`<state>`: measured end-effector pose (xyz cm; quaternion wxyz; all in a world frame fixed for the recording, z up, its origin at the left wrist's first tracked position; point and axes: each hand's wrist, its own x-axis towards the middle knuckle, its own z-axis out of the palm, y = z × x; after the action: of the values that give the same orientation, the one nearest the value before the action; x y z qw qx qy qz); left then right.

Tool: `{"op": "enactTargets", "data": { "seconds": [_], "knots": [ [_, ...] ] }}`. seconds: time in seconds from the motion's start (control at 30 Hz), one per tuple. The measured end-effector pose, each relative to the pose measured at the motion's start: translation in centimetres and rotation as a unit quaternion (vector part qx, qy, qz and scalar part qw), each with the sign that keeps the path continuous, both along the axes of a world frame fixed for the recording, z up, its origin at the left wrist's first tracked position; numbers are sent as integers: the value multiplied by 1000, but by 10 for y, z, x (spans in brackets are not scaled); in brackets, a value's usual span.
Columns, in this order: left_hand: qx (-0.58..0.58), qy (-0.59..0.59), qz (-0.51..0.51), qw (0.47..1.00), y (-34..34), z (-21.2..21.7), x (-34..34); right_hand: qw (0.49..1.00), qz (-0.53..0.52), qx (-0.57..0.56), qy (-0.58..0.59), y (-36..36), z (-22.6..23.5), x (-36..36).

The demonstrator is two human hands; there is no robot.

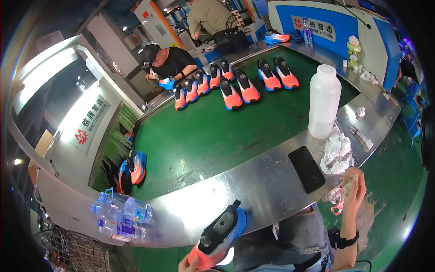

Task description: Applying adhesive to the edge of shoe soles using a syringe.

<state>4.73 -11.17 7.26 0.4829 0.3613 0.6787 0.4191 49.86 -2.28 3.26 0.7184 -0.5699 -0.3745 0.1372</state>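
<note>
My left hand (188, 264) grips the toe of a running shoe (221, 231) in coral, white and blue with a black collar. The shoe is over the near edge of the metal counter, its heel pointing away from me. My right hand (356, 187) is raised beside the counter edge at the right, fingers curled around a small pale thing that I cannot make out clearly. Just beyond that hand lies a crumpled white rag or paper (337, 152). A black phone (306, 169) rests on the counter to its left.
A tall white plastic bottle (324, 102) stands behind the phone. Clear water bottles (121, 215) crowd the counter's left end. Several matching shoes (232, 93) line the far side of the green belt (195, 149); others (136, 167) sit by the left opening. A co-worker (170, 63) handles a shoe opposite.
</note>
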Motion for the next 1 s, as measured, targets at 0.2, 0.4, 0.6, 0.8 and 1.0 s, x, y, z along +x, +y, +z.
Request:
{"op": "enactTargets", "data": {
  "seconds": [0.2, 0.4, 0.6, 0.8, 1.0],
  "knots": [
    [286, 158, 9, 945, 103, 12, 3, 999, 29, 1, -34, 5, -16, 11],
    [510, 74, -199, 834, 182, 39, 84, 977, 165, 134, 28, -9, 29, -11],
    [538, 25, -343, 769, 200, 55, 139, 830, 442, 268, 209, -33, 105, -56],
    [586, 44, -396, 706, 210, 62, 149, 795, 505, 217, 258, -10, 117, -86],
    [586, 91, -408, 694, 213, 61, 148, 726, 608, 173, 271, 12, 118, -77]
  ]
}}
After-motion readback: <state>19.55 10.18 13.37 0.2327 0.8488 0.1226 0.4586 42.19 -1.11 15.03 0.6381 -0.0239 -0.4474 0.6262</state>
